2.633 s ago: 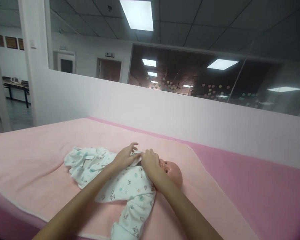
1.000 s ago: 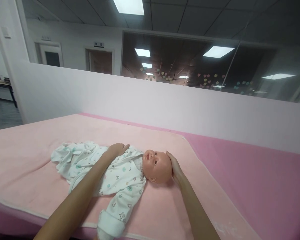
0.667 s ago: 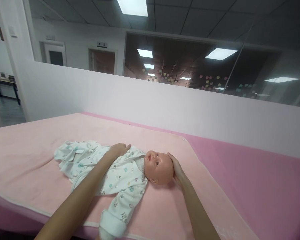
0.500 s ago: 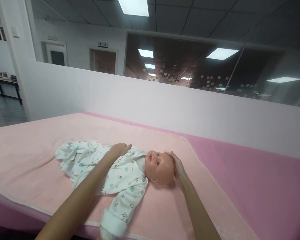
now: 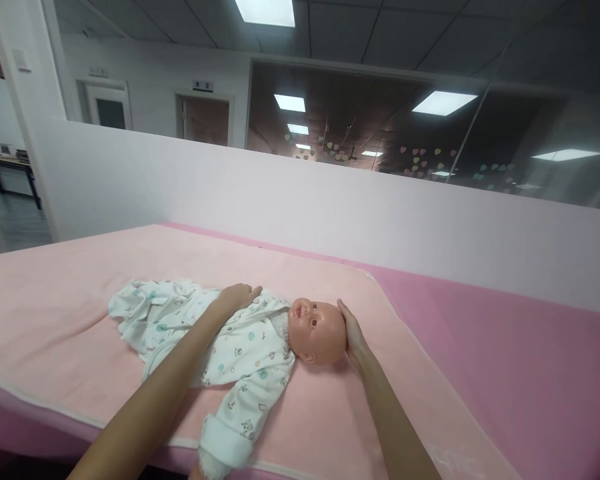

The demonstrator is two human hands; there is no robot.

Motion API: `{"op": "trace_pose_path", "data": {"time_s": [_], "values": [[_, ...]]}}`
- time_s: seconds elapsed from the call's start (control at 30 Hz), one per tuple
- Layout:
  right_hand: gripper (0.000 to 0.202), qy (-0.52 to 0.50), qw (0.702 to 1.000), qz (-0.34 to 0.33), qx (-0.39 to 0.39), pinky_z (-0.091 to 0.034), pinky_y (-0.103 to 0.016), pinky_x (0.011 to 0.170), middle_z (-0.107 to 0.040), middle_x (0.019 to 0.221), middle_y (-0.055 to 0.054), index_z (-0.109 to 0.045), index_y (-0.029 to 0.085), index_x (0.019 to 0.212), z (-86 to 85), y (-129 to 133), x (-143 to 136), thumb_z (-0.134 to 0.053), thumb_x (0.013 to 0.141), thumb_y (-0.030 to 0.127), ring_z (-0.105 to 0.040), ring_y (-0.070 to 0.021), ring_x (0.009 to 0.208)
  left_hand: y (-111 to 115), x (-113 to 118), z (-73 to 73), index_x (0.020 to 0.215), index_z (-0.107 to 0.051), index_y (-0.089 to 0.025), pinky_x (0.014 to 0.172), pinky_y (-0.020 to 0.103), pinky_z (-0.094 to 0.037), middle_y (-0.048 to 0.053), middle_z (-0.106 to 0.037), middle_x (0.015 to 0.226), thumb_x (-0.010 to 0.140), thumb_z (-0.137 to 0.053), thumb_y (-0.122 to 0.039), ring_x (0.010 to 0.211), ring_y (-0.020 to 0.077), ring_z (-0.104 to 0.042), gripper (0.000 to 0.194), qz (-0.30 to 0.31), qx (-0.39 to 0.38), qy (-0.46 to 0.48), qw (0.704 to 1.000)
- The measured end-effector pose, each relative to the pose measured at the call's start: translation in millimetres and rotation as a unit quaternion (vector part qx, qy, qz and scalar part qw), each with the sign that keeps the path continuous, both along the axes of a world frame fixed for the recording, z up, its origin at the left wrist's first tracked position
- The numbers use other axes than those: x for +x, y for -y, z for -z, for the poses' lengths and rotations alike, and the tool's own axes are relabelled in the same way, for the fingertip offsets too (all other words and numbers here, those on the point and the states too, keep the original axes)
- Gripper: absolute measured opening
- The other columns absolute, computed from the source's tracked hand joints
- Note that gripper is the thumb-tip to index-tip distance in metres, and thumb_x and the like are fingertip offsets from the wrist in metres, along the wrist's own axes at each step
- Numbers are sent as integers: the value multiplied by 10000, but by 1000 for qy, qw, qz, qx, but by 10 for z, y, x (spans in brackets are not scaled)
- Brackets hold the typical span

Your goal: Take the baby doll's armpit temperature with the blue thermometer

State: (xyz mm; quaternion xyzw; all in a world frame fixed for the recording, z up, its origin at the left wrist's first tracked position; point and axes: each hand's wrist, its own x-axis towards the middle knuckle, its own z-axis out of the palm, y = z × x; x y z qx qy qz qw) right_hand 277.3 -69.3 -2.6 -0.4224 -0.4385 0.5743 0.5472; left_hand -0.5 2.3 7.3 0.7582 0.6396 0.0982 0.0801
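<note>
A baby doll [image 5: 321,332] lies on its back on a peach-coloured cover, head to the right. Its white outfit [image 5: 250,347] carries small green and grey prints, and one long sleeve [image 5: 240,427] stretches toward the near edge with a folded cuff. My left hand [image 5: 236,298] rests on the doll's chest, palm down, fingers loosely extended toward the far side. Against the crown of the doll's head, my right hand [image 5: 354,333] is cupped with its fingers stretched out; part of the palm is hidden. My left forearm crosses the doll's body and covers some of the outfit.
The peach cover [image 5: 70,293] lies over a pink padded surface [image 5: 480,333], whose front edge runs along the bottom left. Behind it stands a low white wall [image 5: 280,193] with glass above. A table [image 5: 10,163] is visible at the far left.
My right hand's fingers have drawn back slightly from the doll's forehead toward the crown. My left hand stays on the chest. The whole view has shifted a little.
</note>
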Motion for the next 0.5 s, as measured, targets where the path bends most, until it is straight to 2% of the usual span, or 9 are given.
{"op": "trace_pose_path", "data": {"time_s": [0.13,0.3,0.43,0.5], "values": [[372,-6,1000,6,-1,-486,-300,745,-703,805,-70,-675,145,784,-28,28,-31,-557,705,489,-641,-239,842,11,0,-7,859,-647,-129,708,354,-427,169,-671,925,812,-149,-556,842,285,-614,658,-1,-2,3,1000],[264,-11,997,73,29,-487,-282,717,-704,807,-46,-659,162,711,-63,68,-47,-607,680,419,-640,-225,816,3,-2,-7,860,-650,-132,713,360,-426,165,-671,927,808,-164,-553,848,289,-610,645,1,-4,4,1000],[272,-32,999,13,-6,-495,-288,706,-706,780,-52,-660,166,694,-135,170,-111,-568,712,422,-649,-226,790,-9,-4,2,865,-653,-129,725,362,-426,167,-671,930,808,-163,-555,856,291,-611,652,-1,-3,4,1000],[277,-40,999,9,-13,-497,-290,713,-707,781,-56,-660,167,694,-181,220,-152,-558,718,423,-651,-229,798,-12,-6,5,869,-654,-129,726,361,-427,168,-671,930,806,-162,-558,855,290,-612,655,-1,-2,5,1000]]}}
